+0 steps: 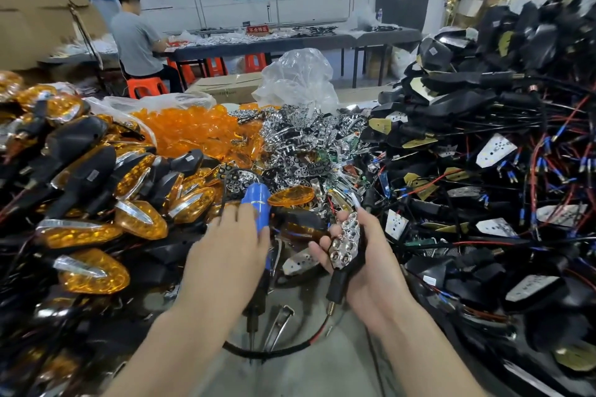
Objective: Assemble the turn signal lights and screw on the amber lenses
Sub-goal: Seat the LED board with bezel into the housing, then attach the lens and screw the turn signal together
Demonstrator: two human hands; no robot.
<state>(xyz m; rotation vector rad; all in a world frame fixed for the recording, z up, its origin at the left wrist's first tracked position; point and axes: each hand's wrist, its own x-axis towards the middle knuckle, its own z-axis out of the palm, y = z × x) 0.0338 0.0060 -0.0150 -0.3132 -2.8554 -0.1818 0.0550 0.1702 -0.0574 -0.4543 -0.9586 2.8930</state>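
**Inspector:** Where is the unit, and how is it held?

**Assessor:** The turn signal light (345,240) is off the table (309,374), in the right grip (371,267). The fingers are clenched round the black housing from behind and the thumb lies along its near edge. The left grip (230,246) lies on the blue screwdriver (256,200). I cannot tell whether it has closed round the handle.

**Inspector:** How will it handle?

**Assessor:** My judgement is light, rigid moulded plastic. The chrome reflector face looks slick and easily marked, so it should be held by the housing edges and the stem (337,284), not by the face. The wire trailing from the stem end could snag on the piles nearby.

**Inspector:** Which way does it point?

**Assessor:** The long axis runs from the narrow tip, which is away from the person and up in the frame, to the threaded stem end, which is towards the person and down. The axis tilts slightly left at the bottom. The reflector face is turned up towards the camera, ready to take a lens.

**Inspector:** And the lens?

**Assessor:** None is fitted yet. One loose amber lens (290,196) lies domed side up on the heap just beyond the screwdriver, apart from the unit.
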